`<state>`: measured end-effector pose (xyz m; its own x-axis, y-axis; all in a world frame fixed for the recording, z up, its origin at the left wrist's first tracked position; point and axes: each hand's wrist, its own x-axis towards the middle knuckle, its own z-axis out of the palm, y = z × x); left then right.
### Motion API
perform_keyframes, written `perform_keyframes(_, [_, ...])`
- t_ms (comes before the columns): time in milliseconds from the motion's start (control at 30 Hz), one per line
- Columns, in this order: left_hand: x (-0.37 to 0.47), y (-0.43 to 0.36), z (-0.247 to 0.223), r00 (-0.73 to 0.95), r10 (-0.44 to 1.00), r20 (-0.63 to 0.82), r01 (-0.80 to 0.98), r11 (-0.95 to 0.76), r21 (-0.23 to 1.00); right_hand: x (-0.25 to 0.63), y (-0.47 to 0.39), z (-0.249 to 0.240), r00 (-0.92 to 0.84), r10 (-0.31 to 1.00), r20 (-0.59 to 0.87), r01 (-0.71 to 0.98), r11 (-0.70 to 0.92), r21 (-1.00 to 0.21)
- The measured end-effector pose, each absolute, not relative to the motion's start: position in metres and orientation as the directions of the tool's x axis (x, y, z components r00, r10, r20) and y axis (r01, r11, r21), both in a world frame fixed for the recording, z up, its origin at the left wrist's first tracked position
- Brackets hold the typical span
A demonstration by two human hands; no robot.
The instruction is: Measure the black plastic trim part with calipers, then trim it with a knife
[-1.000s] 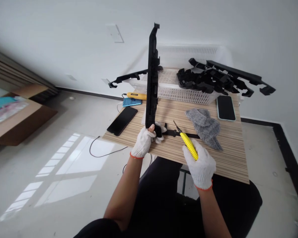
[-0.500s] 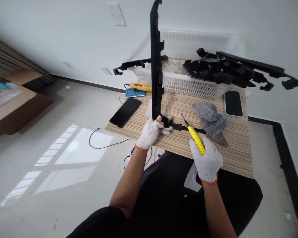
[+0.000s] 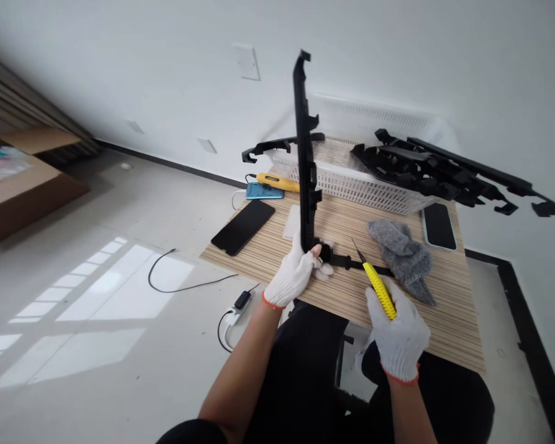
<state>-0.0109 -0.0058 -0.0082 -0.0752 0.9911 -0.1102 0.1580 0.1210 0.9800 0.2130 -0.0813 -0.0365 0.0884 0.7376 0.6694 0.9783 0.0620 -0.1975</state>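
Note:
My left hand (image 3: 289,277), in a white knit glove with an orange cuff, is closed around the corner of a long black plastic part (image 3: 306,154). One notched length of it stands upright. A thinner dark strip runs right along the table toward the grey cloth (image 3: 403,256); whether it belongs to the same part I cannot tell. My right hand (image 3: 400,327), gloved alike, grips a yellow-handled craft knife (image 3: 379,290). Its thin blade points up and left, above or beside the dark strip; contact cannot be made out.
A white plastic basket (image 3: 346,190) at the back of the wood-grain table (image 3: 453,327) holds black plastic parts (image 3: 425,169) that overhang its right side. A black phone (image 3: 243,227), a light-cased phone (image 3: 438,227), a yellow tool (image 3: 277,181) and a blue device (image 3: 264,191) lie around it.
The view has shifted, so the table and both hands appear lower and slightly farther right. Both hands keep their holds on the black part and the knife.

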Motion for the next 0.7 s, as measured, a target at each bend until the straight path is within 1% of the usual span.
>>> perform_keyframes(33, [-0.010,-0.006,-0.009,-0.073,0.991,-0.110,0.149,0.120,0.982,0.213,-0.081,-0.037,0.102,0.733,0.672,0.976,0.055,-0.209])
perform_keyframes(200, [-0.002,-0.005,-0.018,-0.025,0.991,-0.129,-0.010,0.129,0.992,0.215,-0.080,-0.038,0.112,0.735,0.668,0.971,0.063,-0.233])
perform_keyframes(333, [0.002,-0.007,-0.021,-0.032,0.991,-0.127,-0.014,0.126,0.992,0.216,-0.079,-0.037,0.120,0.729,0.674,0.961,0.085,-0.263])
perform_keyframes(467, [0.000,-0.007,-0.022,-0.025,0.991,-0.133,-0.036,0.132,0.991,0.216,-0.080,-0.034,0.186,0.772,0.608,0.921,0.078,-0.381])
perform_keyframes(567, [-0.002,-0.006,-0.023,-0.033,0.988,-0.152,-0.069,0.150,0.986,0.215,-0.081,-0.033,0.225,0.798,0.558,0.897,0.053,-0.438])
perform_keyframes(700, [0.001,-0.005,-0.021,0.023,0.990,-0.139,-0.134,0.141,0.981,0.215,-0.081,-0.033,0.217,0.797,0.564,0.898,0.063,-0.434])
